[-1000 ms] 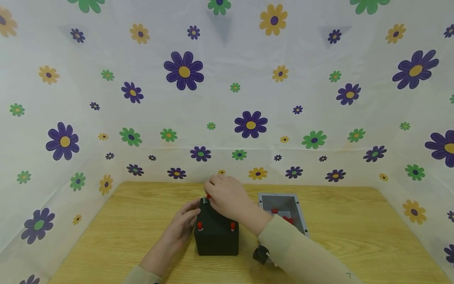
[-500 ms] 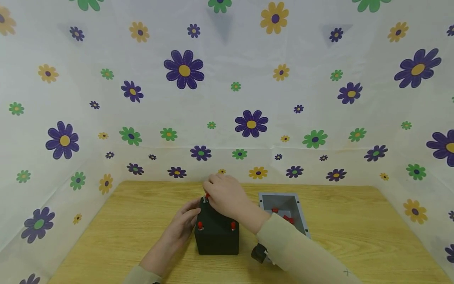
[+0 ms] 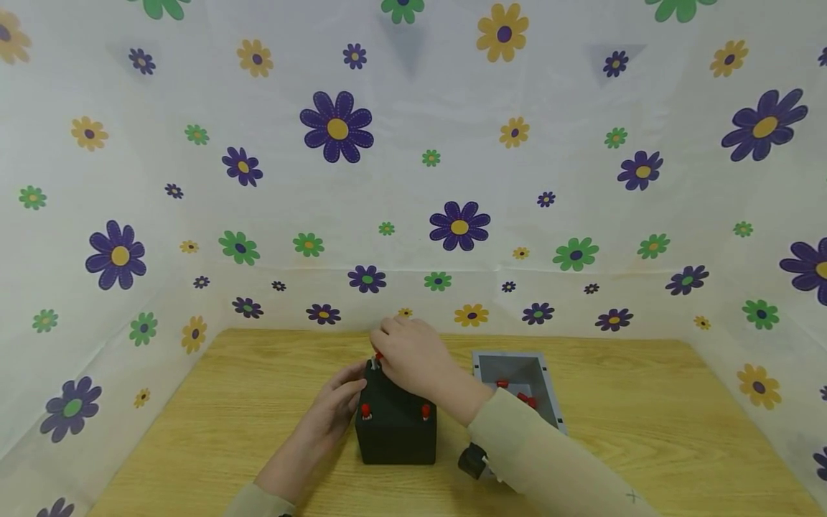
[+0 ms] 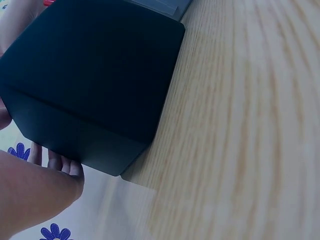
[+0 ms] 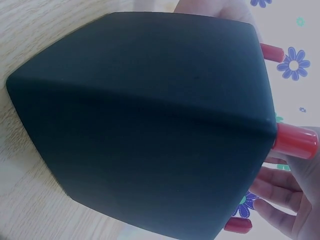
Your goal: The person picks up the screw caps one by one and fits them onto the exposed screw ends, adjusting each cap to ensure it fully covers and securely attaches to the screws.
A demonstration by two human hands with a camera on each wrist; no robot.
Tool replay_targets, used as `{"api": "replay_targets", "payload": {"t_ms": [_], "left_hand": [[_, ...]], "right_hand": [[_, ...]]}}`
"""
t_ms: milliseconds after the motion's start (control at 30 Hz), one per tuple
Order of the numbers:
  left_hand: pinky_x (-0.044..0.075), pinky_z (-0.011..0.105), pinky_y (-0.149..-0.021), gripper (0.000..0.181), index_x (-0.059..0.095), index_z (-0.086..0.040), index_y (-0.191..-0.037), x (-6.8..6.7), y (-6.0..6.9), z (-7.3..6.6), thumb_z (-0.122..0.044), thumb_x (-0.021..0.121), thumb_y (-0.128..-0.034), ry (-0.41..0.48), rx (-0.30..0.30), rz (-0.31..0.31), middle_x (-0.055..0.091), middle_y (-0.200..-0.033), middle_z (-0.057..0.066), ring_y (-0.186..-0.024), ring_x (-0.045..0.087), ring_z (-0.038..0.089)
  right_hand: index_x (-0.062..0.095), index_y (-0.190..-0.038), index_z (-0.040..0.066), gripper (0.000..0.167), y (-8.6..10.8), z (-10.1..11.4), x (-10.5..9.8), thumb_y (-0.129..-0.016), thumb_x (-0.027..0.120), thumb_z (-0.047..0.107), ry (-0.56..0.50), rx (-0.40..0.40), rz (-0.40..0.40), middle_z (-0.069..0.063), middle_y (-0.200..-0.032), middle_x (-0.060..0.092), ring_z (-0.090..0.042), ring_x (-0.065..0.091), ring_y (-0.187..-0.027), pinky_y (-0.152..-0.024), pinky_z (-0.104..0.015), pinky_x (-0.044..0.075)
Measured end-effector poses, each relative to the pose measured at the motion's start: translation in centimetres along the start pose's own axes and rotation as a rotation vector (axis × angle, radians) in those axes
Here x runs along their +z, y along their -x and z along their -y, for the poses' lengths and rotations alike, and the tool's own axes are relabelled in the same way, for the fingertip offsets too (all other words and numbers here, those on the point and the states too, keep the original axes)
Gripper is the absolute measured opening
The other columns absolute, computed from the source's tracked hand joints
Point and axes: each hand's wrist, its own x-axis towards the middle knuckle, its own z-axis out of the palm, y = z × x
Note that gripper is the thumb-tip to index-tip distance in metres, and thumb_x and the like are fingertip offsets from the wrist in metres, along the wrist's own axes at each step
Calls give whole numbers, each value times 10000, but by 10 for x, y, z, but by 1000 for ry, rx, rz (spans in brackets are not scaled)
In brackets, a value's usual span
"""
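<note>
A black box (image 3: 397, 441) stands on the table, with small red caps on metal posts at its corners. Two of these, a left red cap (image 3: 366, 411) and a right red cap (image 3: 425, 411), sit along the near edge. My right hand (image 3: 413, 359) reaches over the top and pinches another red cap (image 3: 379, 356) at the far left corner, beside a bare metal post (image 3: 374, 365). My left hand (image 3: 336, 402) holds the box's left side, thumb on that face; its fingers (image 4: 65, 164) show past the box edge in the left wrist view.
Right of the box, a grey bin (image 3: 551, 395) holds several loose red caps (image 3: 526, 399). A small black block (image 3: 473, 460) lies near the right forearm, partly hidden by the sleeve. A flowered cloth (image 3: 413, 179) walls the table (image 3: 646, 431) at the back and sides.
My right hand's fingers shift very slightly at the far left red cap. The box and my left hand stay where they were.
</note>
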Motion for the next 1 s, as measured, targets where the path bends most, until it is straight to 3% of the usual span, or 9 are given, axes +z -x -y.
{"api": "replay_targets", "payload": {"t_ms": [533, 800, 933, 1000], "left_hand": [[461, 157, -1022, 464, 536, -76, -1474, -2, 0, 2, -132, 565, -1015, -9, -7, 23, 615, -1273, -125, -1189, 597, 40], [459, 170, -1023, 427, 569, -104, -1434, -1, 0, 1, -120, 566, -1008, 3, -5, 10, 614, -1269, -117, -1184, 592, 51], [446, 195, -1041, 426, 583, -133, -1414, -7, -4, 6, -184, 610, -992, -9, 29, 52, 610, -1282, -129, -1192, 590, 41], [440, 211, -1048, 423, 587, -153, -1421, -12, -8, 11, -224, 623, -1005, -6, 60, 105, 607, -1308, -131, -1202, 585, 33]], "right_hand": [[743, -1051, 159, 79, -3, 0, 1, -983, 750, 199, -18, -19, 1, 20, -993, 744, -145, 686, -888, -804, -270, 594], [741, -1022, 151, 65, -2, 0, 0, -972, 763, 187, -19, -44, -46, 14, -971, 732, -147, 680, -863, -790, -266, 591], [747, -1003, 149, 52, -2, 0, 1, -972, 764, 187, -22, -65, -66, 18, -972, 730, -143, 682, -864, -784, -263, 590], [753, -1000, 155, 43, -2, 0, 2, -974, 763, 187, -23, -72, -68, 22, -968, 726, -140, 677, -859, -780, -256, 586]]}}
